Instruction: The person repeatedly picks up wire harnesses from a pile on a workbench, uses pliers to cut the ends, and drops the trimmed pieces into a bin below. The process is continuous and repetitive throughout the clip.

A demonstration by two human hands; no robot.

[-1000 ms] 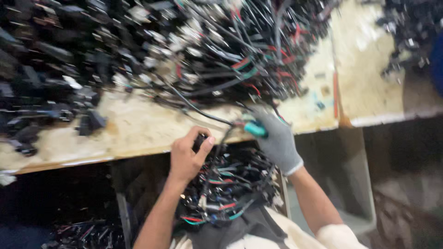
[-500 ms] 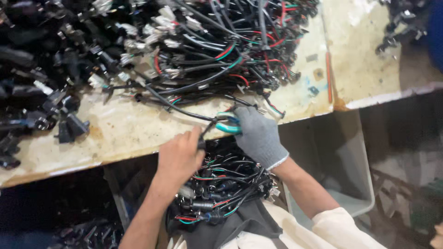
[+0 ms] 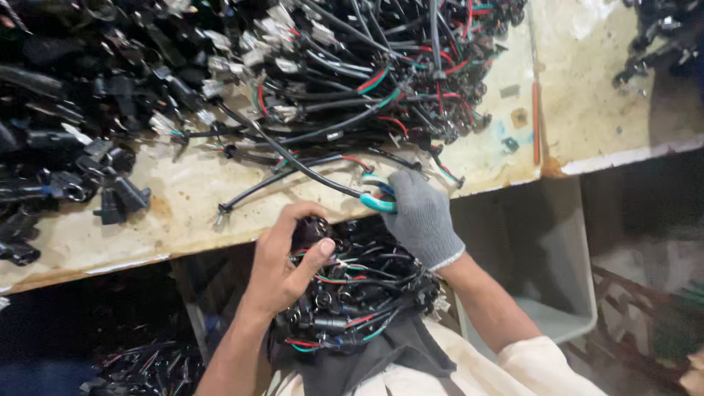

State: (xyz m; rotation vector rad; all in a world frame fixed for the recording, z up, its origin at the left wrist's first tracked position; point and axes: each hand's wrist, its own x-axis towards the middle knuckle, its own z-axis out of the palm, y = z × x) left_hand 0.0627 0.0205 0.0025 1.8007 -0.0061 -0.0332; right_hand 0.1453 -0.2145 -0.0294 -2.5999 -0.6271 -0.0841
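A grey plastic bin (image 3: 565, 293) stands below the bench edge, contents unseen. The bare left hand (image 3: 282, 264) pinches a black plug (image 3: 312, 231) above the lap's cable bundle (image 3: 352, 301); the gloved right hand (image 3: 419, 218) grips teal-handled cutters (image 3: 378, 196) at a black cable (image 3: 293, 158)

The left hand (image 3: 282, 264) is bare, its forearm rising from below, with fingers (image 3: 312, 260) curled closed in a grip. The right hand (image 3: 419, 216) wears a grey glove, forearm angled in from lower right, fingers clenched.
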